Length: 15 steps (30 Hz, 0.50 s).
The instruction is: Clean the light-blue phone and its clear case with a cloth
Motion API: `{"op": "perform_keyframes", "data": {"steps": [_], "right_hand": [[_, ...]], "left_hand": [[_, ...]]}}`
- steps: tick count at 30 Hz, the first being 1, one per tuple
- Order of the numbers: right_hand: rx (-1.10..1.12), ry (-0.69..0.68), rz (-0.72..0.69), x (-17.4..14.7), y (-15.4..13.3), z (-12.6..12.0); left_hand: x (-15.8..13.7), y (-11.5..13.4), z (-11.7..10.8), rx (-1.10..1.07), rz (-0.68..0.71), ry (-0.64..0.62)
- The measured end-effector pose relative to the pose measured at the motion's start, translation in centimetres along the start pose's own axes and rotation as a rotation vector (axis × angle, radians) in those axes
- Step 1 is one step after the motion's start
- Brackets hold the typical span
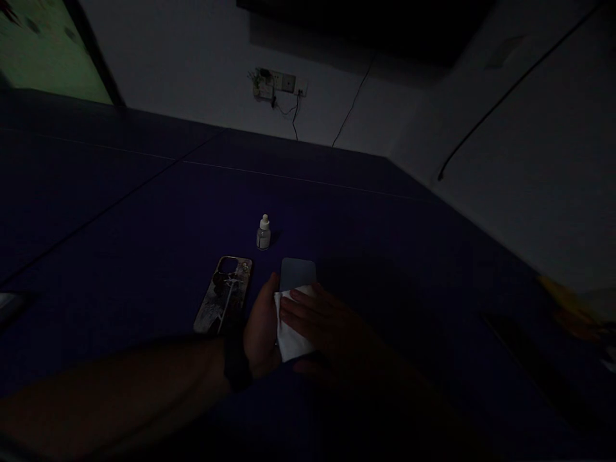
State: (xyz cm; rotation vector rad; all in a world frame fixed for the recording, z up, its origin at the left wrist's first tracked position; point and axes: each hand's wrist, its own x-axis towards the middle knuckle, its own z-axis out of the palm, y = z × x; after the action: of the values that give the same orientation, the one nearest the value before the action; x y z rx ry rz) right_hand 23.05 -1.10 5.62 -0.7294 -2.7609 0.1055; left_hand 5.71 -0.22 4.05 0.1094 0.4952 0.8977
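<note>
Holding the phone (298, 273) along its left side, our left hand (262, 330) has its thumb by the edge (we cannot see its other fingers). Our right hand (322, 317) lies with fingers stretched flat over a white cloth (294, 339), pressing it onto the phone's lower part, while the upper end lies bare. If we bear down unevenly, the phone could tip out of the left palm; a bunched cloth might slip under our fingers, and trapped grit could scratch the surface. Just left of the hands lies a patterned phone case (224, 298), which our left forearm could shove aside. Beyond stands a small capped bottle (263, 236), upright and narrow, so a stray knuckle might topple it in this dim light.
</note>
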Motion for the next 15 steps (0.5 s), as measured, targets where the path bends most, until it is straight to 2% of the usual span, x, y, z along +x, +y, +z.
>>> {"op": "perform_keyframes", "data": {"steps": [4,7,11,15], "right_hand": [[-0.081,0.045,0.103,0.0,0.2,-0.1],[-0.09,0.099,0.115,-0.6,0.6,-0.7],[-0.066,0.166,0.07,-1.3,0.8,-1.2],[-0.04,0.084,-0.007,-1.0,0.5,-1.0]], "left_hand": [[0.0,-0.1,0.1,0.038,0.121,0.034],[0.1,-0.2,0.0,0.048,0.161,0.037],[0.2,-0.2,-0.1,0.053,0.162,0.024],[0.3,-0.2,-0.2,0.037,0.136,-0.032]]}}
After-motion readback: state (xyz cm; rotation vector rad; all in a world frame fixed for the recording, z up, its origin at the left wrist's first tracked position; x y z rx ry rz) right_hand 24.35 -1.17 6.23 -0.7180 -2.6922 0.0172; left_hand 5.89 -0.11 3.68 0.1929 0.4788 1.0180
